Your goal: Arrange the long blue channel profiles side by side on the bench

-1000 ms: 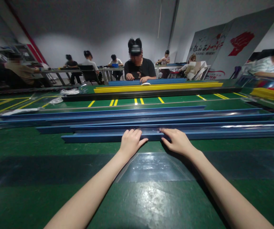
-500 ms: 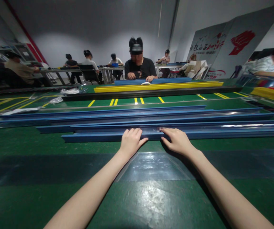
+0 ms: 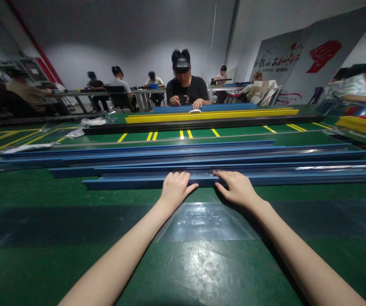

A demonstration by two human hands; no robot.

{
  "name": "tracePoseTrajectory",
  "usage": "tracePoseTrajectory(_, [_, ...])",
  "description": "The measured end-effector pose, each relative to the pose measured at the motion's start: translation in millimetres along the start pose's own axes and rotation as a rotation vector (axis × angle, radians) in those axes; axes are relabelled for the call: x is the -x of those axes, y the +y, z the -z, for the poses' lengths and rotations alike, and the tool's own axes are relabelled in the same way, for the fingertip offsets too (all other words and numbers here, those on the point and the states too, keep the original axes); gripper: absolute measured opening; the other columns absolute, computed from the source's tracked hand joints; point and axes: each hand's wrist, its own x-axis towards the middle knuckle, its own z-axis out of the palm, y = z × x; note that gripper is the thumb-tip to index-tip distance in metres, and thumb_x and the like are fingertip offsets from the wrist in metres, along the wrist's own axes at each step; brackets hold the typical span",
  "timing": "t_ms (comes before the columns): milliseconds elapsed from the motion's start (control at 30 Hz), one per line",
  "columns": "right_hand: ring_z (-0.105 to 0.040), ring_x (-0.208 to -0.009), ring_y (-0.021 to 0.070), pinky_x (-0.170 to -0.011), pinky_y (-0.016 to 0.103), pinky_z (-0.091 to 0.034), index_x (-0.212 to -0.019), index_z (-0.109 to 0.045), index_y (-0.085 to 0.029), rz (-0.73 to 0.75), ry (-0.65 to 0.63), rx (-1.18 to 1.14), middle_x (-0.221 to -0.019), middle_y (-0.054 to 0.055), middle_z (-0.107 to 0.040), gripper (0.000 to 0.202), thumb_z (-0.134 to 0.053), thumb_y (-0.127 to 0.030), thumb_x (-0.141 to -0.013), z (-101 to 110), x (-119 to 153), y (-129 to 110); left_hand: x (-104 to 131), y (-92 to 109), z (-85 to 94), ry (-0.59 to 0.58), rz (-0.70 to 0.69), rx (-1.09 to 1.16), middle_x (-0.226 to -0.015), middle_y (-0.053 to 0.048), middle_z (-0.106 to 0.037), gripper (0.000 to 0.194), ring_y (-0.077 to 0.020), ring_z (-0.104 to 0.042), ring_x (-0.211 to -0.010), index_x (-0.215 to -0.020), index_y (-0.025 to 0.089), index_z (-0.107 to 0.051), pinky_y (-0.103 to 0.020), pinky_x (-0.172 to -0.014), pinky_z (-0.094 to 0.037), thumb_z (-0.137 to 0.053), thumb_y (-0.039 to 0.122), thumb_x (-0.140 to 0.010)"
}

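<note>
Blue plastic, by the look of it, makes up the long channel [image 3: 124, 183] right under our fingers, lying crosswise in front of us with its long axis running left to right, across the reach of both forearms. Its left end lies out beyond our left hand [image 3: 175, 187], the nearer of the two to that end; past our right hand [image 3: 236, 187] it runs on out of view, so we cannot place its other end.

Both our hands have the near wall between fingers and thumb: fingers over the top edge, thumbs on our side, the thumb tips pointing toward each other with a short gap between. We cannot tell how firmly either one presses. Something small and shiny shows at our right fingertips, too blurred to name.

Just beyond our hands, more blue channels [image 3: 84, 161] lie roughly parallel to this one. On our side of it, a clear film [image 3: 202, 221] is spread flat over the green tabletop [image 3: 183, 272], passing below our forearms. Farther off are a black channel [image 3: 202, 125] and a yellow channel [image 3: 215, 115], with a co-worker [image 3: 187, 91] seated past them.
</note>
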Motion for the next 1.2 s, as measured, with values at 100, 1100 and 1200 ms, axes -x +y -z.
tracePoseTrajectory(100, [-0.056,-0.104,0.0213,-0.087,0.032,-0.041,-0.113,-0.056,-0.016,-0.002,0.004,0.000,-0.113,0.009,-0.061,0.039,-0.041,-0.032,-0.082,-0.3,0.1,0.0,-0.2,0.1,0.5,0.001,0.002,-0.006,-0.073,-0.005,-0.063,0.035,-0.0182,-0.055,-0.070,-0.078,0.017,-0.057,-0.030,-0.064,-0.032,-0.048,0.050,-0.081])
tracePoseTrajectory(1100, [-0.061,-0.087,0.0188,-0.071,0.026,-0.039,-0.098,-0.059,-0.022,-0.073,0.002,-0.059,-0.098,0.004,-0.067,0.028,-0.039,-0.038,-0.086,-2.9,-2.3,2.6,0.0,1.4,-0.4,0.010,0.080,-0.011,-0.071,-0.004,-0.062,0.038,-0.0189,-0.056,-0.069,-0.078,0.016,-0.054,-0.030,-0.065,-0.031,-0.051,0.054,-0.077])
tracePoseTrajectory(1200, [-0.061,-0.082,0.0188,-0.066,0.025,-0.037,-0.095,-0.059,-0.022,-0.083,-0.011,-0.029,-0.090,0.005,-0.068,0.027,-0.039,-0.038,-0.086,-2.8,-2.8,2.4,-0.1,1.8,0.4,0.008,0.083,-0.001,-0.070,-0.004,-0.062,0.039,-0.0190,-0.056,-0.069,-0.078,0.015,-0.054,-0.030,-0.064,-0.031,-0.051,0.054,-0.077])
